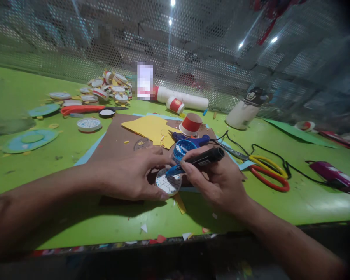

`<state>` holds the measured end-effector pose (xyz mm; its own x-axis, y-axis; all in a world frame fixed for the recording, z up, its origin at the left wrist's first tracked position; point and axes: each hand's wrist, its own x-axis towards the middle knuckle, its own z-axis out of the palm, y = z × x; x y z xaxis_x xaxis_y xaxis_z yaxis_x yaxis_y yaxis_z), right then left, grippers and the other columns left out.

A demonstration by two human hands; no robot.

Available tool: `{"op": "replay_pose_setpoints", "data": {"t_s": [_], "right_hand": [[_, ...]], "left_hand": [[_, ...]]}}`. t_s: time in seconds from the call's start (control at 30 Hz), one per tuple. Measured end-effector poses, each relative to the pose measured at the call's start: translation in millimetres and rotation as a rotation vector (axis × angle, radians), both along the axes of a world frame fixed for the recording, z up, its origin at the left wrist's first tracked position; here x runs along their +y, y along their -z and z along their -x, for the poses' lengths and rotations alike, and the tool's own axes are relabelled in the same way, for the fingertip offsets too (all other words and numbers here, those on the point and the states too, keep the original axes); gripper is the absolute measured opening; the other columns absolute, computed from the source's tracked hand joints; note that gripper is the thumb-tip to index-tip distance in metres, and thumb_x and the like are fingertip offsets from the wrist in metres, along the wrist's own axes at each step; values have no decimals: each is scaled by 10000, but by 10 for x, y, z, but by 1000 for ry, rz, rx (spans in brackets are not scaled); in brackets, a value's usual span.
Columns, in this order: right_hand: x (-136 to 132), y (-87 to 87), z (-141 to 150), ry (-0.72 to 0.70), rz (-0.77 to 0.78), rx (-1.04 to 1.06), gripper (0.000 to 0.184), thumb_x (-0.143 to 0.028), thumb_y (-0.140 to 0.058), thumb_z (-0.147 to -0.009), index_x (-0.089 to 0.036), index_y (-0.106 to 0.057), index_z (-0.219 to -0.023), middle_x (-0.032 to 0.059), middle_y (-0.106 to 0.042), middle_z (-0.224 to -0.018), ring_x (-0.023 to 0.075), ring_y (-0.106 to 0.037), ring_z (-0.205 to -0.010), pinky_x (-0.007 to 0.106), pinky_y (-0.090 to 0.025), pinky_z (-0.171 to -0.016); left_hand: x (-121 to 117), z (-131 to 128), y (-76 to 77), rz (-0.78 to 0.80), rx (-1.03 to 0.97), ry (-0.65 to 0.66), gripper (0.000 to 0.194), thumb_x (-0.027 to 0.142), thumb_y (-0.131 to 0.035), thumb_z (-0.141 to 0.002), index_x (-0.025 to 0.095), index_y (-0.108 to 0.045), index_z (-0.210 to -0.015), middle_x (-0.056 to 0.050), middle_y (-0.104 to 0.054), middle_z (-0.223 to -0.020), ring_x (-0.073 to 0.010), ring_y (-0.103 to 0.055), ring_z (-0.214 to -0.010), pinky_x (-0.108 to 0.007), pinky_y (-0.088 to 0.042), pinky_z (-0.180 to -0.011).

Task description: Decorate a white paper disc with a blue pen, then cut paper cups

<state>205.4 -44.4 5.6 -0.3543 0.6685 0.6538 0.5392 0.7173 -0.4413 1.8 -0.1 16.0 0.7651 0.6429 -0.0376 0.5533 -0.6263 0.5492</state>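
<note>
In the head view, the left hand (131, 171) has its grip clamped on the rim of a white disc (169, 186) with dark lines, midway along the near edge of the surface (84, 233). The right hand (218, 181) has its grip closed around a marker (202, 158), its blue end at the disc's face. A blue pot (183, 150) stands just beyond. Yellow-and-red-handled scissors (268, 178) lie toward the right edge; a disc pile (105, 91) sits near the far left corner.

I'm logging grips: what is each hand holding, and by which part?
Right hand: the marker, by its barrel. Left hand: the white disc, by its edge.
</note>
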Motion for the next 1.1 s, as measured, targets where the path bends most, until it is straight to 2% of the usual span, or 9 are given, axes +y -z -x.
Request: {"op": "replay_pose_setpoints", "data": {"t_s": [0.2, 0.33, 0.43, 0.6, 0.73, 0.83, 0.9, 0.97, 1.1], "right_hand": [[-5, -10, 0, 5, 50, 60, 53, -171, -587, -887, -187, -606, -841, -28, -648, -660, 119, -617, -586, 238, -497, -555], [-14, -6, -8, 60, 154, 240, 51, -205, -597, -883, -186, -616, -839, -68, -576, -554, 100, -548, -469, 244, -458, -489], [-11, 0, -18, 78, 160, 254, 68, -217, -603, -884, -184, -617, -826, -72, -555, -519, 101, -525, -451, 252, -449, -477], [4, 18, 7, 62, 194, 249, 74, -200, -597, -886, -182, -612, -816, -71, -553, -519, 92, -518, -436, 239, -443, -457], [-10, 12, 32, 124, 174, 276, 70, -209, -635, -862, -182, -636, -798, -73, -551, -498, 90, -511, -410, 240, -448, -448], [1, -24, -2, 214, 108, 451, 50, -216, -685, -834, -205, -656, -795, -72, -561, -505, 93, -506, -402, 235, -432, -411], [37, -54, -47, 207, 59, 636, 57, -227, -689, -839, -216, -654, -797, -69, -562, -510, 100, -505, -408, 237, -427, -400], [87, -80, -91, 183, 37, 725, 78, -245, -683, -852, -215, -650, -789, -70, -549, -498, 101, -496, -410, 243, -432, -414], [153, -97, -116, 290, 93, 553, 116, -277, -688, -834, -190, -649, -769, -60, -563, -495, 102, -512, -422, 243, -454, -436]], "left_hand": [[60, 25, 35, 31, -63, 36, 406, 393, -705, -742, 271, -651, -1125, -26, -599, -1067, -234, -559, -976, -332, -426, -836], [60, -7, 50, 50, -66, -13, 431, 448, -753, -694, 237, -633, -1050, -1, -618, -958, -207, -563, -872, -293, -420, -720], [22, -39, 38, 21, -88, -24, 412, 432, -779, -662, 228, -612, -978, 15, -613, -895, -190, -550, -804, -278, -400, -672], [-20, -60, 31, 5, -101, -55, 378, 419, -782, -651, 229, -594, -918, 6, -627, -928, -214, -566, -851, -293, -408, -690], [-28, -69, 27, 2, -92, -51, 374, 408, -775, -652, 233, -583, -920, 11, -634, -910, -211, -571, -832, -297, -413, -680], [-45, -74, 3, -24, -77, -91, 422, 425, -779, -633, 231, -592, -958, -9, -643, -955, -233, -577, -867, -318, -428, -705], [-61, -70, -20, -15, -67, -93, 441, 418, -770, -641, 238, -598, -1005, -22, -648, -1013, -250, -580, -913, -337, -441, -738], [-76, -61, -39, 6, -44, -85, 468, 419, -761, -652, 246, -597, -1054, -37, -637, -1074, -268, -573, -969, -362, -447, -783], [-88, -44, -59, -6, -20, -108, 586, 494, -776, -614, 250, -587, -1112, -56, -608, -1132, -304, -543, -1042, -409, -441, -854]]}}
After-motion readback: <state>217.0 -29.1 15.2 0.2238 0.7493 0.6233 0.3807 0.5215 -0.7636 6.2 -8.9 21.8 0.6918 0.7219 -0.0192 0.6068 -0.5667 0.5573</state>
